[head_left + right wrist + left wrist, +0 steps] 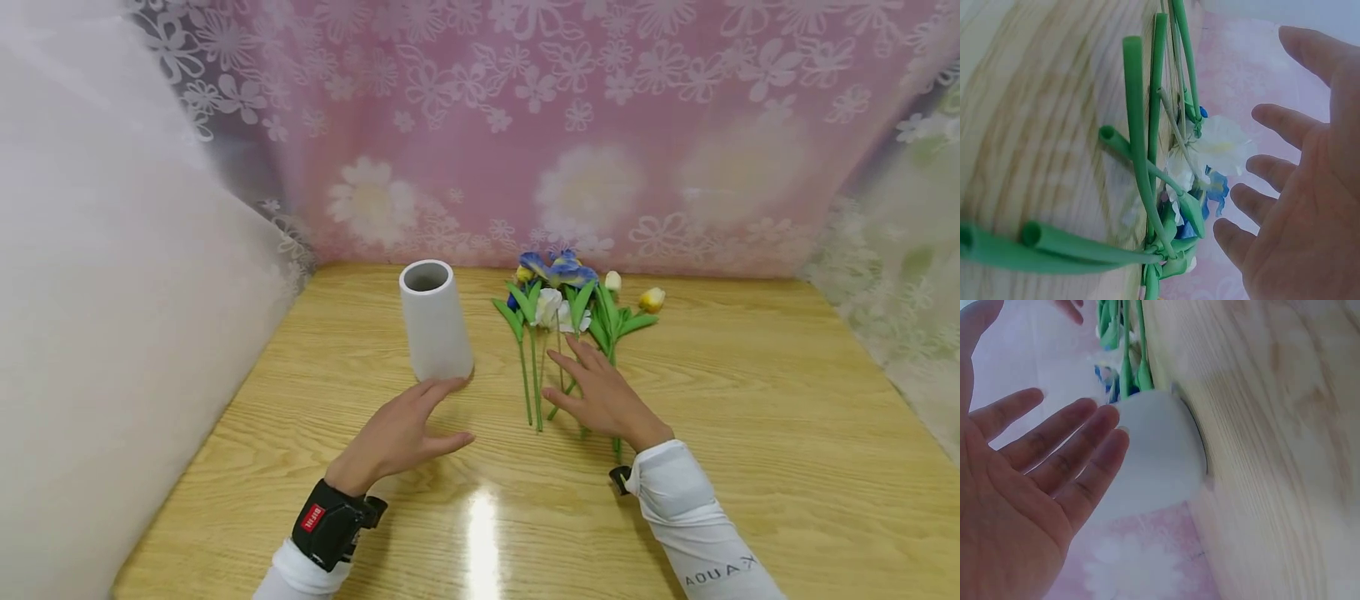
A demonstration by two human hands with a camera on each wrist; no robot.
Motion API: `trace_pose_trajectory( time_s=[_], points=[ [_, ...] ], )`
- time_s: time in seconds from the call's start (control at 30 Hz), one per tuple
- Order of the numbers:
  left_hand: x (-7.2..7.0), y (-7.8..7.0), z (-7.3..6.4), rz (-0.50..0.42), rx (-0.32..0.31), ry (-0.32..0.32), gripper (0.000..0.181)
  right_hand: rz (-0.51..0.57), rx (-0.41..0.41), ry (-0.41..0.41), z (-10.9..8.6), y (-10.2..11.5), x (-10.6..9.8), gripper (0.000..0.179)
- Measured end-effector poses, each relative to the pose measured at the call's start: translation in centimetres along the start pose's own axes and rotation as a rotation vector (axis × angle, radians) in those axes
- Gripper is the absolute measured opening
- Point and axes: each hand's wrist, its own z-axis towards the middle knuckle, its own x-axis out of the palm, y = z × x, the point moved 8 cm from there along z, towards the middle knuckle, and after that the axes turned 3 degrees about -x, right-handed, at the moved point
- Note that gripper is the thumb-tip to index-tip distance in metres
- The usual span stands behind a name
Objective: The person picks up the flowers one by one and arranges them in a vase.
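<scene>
A white vase (437, 329) stands upright on the wooden table, its dark round mouth facing up. Just in front of its base is my left hand (401, 433), fingers extended and thumb spread; the left wrist view shows the palm with nothing in it. To the right of the vase lies a bunch of artificial flowers (551, 308), with blue, white and yellow blooms and green stems. Over the stems hovers my right hand (607, 400), its fingers spread. In the right wrist view several green stems (1138, 125) lie beside that hand, apart from the fingers.
The wooden table (750, 417) has a pink floral curtain (480, 150) along its back edge. A white sheet (97, 292) hangs on the left side. A pale patterned curtain (900, 225) borders the right.
</scene>
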Motion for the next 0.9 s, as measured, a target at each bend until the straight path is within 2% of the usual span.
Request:
trace_pose_trajectory(
  time_s=[0.17, 0.47, 0.67, 0.9],
  points=[
    [-0.7, 1.6, -0.6, -0.009, -0.05, -0.013, 0.071, 0.011, 0.0, 0.004, 0.0, 0.1, 0.1, 0.069],
    [-2.8, 4.2, -1.3, 0.079, -0.154, -0.181, 0.061, 0.013, 0.017, 0.023, 0.3, 0.1, 0.4, 0.069],
    [-3.3, 5.2, -0.6, 0.099, -0.194, -0.246, 0.066, 0.019, 0.011, 0.016, 0.1, -0.3, 0.6, 0.068],
    [-3.4, 5.8, 0.5, 0.078, -0.208, -0.295, 0.083, 0.004, 0.035, 0.005, -0.1, -0.7, 0.3, 0.067]
  ],
)
